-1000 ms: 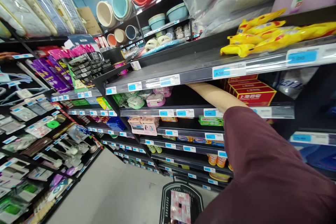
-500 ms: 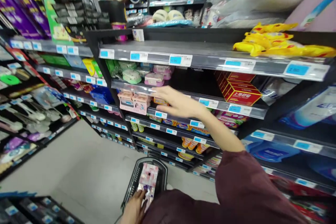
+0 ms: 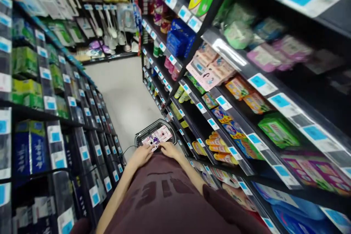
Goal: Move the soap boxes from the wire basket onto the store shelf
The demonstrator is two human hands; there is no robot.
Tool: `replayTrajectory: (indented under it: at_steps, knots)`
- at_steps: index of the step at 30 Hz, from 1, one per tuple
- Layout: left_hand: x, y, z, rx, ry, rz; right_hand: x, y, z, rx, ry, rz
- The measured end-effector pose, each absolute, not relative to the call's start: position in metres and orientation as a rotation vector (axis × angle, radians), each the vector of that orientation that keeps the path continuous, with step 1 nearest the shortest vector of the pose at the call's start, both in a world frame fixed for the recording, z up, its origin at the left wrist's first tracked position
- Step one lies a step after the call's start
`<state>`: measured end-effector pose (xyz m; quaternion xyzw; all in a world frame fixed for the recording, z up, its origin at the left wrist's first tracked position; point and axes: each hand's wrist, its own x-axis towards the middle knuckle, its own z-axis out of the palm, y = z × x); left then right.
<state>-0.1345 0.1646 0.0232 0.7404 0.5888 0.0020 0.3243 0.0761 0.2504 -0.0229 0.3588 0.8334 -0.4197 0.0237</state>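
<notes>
Stocked shelves (image 3: 227, 50) flank a black basket (image 3: 148, 128). Inside, a pink pack (image 3: 165, 132) lies lengthwise, slanting away rightward; left hand (image 3: 141, 155) and right hand (image 3: 169, 150) near it, grip unclear.

We are seeing glare streaking a shelf edge (image 3: 229, 51) at upper right, soft sheen on the floor (image 3: 120, 95), deep shadow at far right, blurred corners.

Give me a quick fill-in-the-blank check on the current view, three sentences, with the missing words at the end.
The pink packages lie inside a black ____.
The hand nearer the orange containers is the ____ one.
The shelf price tags are white and ____.

Missing words: basket; right; blue.
</notes>
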Motion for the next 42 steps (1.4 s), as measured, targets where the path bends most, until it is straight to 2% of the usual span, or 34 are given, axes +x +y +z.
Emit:
replayTrajectory:
  at_steps: [9,18,27,34,42]
  knots:
    - [-0.183,0.149,0.003,1.847,1.774,-0.063,0.071,0.242,-0.089,1.261,2.536,-1.368]
    - [-0.182,0.149,-0.02,1.778,1.799,-0.097,0.093,0.21,-0.134,1.384,2.312,-1.427]
    - [-0.151,0.128,-0.102,1.482,1.661,-0.033,0.11,0.167,-0.19,1.437,1.94,-1.383]
    - [-0.138,0.12,-0.158,1.314,1.654,0.039,0.124,0.155,-0.214,1.55,1.777,-1.423]
    - [-0.116,0.117,-0.244,1.091,1.817,-0.122,0.147,0.102,-0.233,1.802,1.606,-1.436]
